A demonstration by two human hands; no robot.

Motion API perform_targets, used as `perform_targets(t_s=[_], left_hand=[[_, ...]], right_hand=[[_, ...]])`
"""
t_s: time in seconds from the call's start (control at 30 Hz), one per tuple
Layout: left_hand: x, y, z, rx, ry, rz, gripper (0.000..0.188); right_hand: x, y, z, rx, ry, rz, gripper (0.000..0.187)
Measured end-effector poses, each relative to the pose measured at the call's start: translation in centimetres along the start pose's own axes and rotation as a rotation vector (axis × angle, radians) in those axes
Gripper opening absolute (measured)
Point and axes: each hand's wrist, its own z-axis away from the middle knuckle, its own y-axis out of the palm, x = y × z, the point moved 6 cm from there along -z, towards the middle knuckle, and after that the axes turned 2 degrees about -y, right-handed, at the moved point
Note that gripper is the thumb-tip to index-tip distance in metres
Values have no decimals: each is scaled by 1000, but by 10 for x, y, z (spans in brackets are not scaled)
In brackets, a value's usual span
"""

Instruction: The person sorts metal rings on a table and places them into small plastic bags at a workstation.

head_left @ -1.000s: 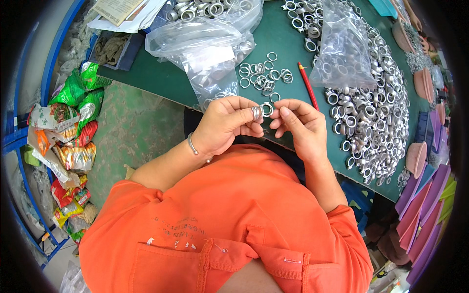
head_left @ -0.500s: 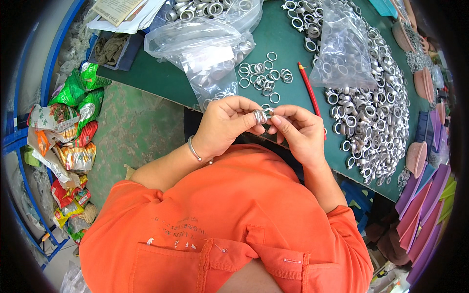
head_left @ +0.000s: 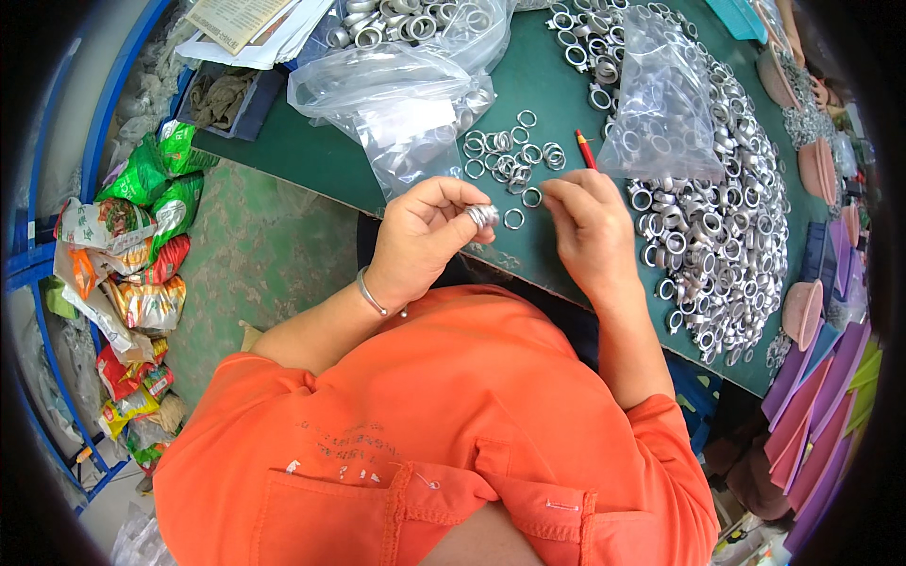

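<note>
My left hand (head_left: 429, 224) is closed, pinching a short stack of silver metal rings (head_left: 483, 216) between thumb and fingers above the table's near edge. A steel bangle is on that wrist. Over the table to the right, my right hand (head_left: 596, 226) has its thumb and forefinger a little apart, with the fingertips right at a loose metal ring (head_left: 531, 197). Whether they touch it I cannot tell. Another single metal ring (head_left: 513, 219) lies between the hands. Just beyond is a small group of thin metal rings (head_left: 505, 151), some overlapping.
A red pencil (head_left: 585, 149) lies beyond my right hand, partly hidden by it. Metal ring clamps (head_left: 713, 245) are heaped on the right of the green table (head_left: 330, 174), under a clear bag (head_left: 665, 118). Another plastic bag (head_left: 401, 90) stands back left, beside a blue bin (head_left: 250, 108).
My right hand has left the rings in my left hand and moved right and slightly away, to a loose ring on the table. My left hand still holds its stack, shifted slightly left.
</note>
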Motion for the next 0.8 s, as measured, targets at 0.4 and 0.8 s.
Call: perform_targets(t_s=[0.4,0.8], left_hand=[[0,10,3,85,13,-79,14],[-2,19,5,154,111,-186,15]], right_hand=[[-22,17,22,31,547,-839,13],[-15,38,40,73,773,-1569,11]])
